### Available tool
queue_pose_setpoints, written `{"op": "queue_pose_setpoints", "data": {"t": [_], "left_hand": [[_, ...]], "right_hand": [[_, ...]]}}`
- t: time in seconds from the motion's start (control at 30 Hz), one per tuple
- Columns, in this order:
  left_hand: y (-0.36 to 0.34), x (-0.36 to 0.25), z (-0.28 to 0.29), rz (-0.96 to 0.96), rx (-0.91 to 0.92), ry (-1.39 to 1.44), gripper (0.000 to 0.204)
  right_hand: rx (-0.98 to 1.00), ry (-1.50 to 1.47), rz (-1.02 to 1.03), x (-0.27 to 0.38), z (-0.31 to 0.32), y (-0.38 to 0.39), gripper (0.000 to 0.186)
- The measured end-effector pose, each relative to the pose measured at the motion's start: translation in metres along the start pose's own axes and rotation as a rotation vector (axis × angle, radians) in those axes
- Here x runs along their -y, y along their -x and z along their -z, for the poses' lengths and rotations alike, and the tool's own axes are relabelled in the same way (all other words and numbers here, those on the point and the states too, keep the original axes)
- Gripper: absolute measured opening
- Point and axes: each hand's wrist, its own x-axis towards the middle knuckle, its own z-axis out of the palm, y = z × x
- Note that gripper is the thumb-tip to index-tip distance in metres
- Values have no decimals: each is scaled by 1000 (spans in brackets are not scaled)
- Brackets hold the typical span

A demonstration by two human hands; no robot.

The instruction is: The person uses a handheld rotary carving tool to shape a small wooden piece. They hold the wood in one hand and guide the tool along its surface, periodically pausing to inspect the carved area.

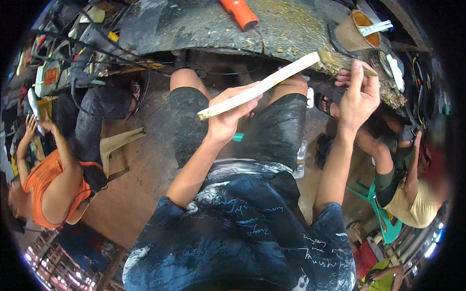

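Observation:
My left hand is closed round a long, cream-coloured, slightly curved strip above my lap. The strip slants up to the right, its far end over the workbench edge. My right hand grips what looks like a flat paintbrush by its handle. The brush's bristles meet the strip's upper right end, at its tip. Part of the brush handle is hidden behind my fingers. Beyond my right hand stands a brown pot with an orange-brown inside and a pale stick across its rim.
An orange-bodied tool with a cord lies on the stained workbench. A white object lies at the bench's right end. Cables and tools clutter the left. A person in orange sits left; another in beige sits right.

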Motion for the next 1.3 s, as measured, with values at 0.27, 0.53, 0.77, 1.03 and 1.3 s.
{"op": "queue_pose_setpoints", "data": {"t": [0.27,0.53,0.77,1.03,1.3], "left_hand": [[-1,-4,-1,-163,82,59,19],[0,-3,0,-158,91,17,18],[3,-10,-4,-192,129,24,23],[2,-14,-7,-254,163,-117,33],[-2,-15,-10,-383,198,-204,36]], "right_hand": [[5,-237,-213,30,9,30,22],[190,-419,-279,75,-18,87,21],[234,-280,-91,90,-34,117,18],[176,84,530,97,-28,131,22],[505,192,756,119,-28,147,20]]}}
